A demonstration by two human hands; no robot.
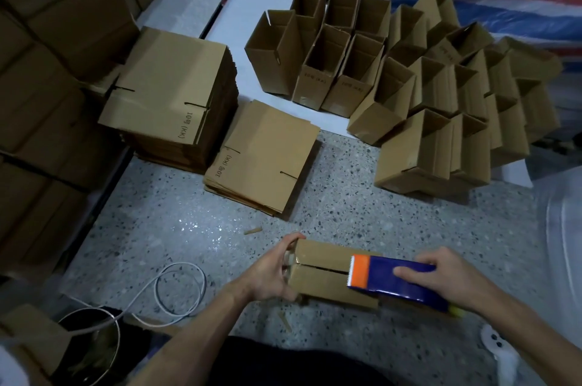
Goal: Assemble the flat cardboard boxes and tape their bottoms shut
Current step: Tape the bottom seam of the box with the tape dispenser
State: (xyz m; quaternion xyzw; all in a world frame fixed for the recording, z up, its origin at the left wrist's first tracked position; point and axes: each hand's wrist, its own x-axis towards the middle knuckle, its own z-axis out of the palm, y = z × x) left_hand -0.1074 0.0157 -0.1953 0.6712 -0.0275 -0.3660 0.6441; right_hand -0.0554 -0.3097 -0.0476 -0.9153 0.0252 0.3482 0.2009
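- Speckled floor (346, 221), with flat boxes (264, 158) stacked beyond the box (321, 281).
- The box lies bottom up, and a tape dispenser (403, 278) sits on its seam, which is possibly already taped.
- The left hand (271, 275) has its grip wrapped round the box's left end. The right hand (441, 275) has its grip closed over the dispenser.
- Light, stiff cardboard, probably slides: hold its ends.

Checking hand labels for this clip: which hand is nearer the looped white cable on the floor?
Left. The left hand grips the box just right of the white cable; the right hand holds the tape dispenser farther right, across the box.
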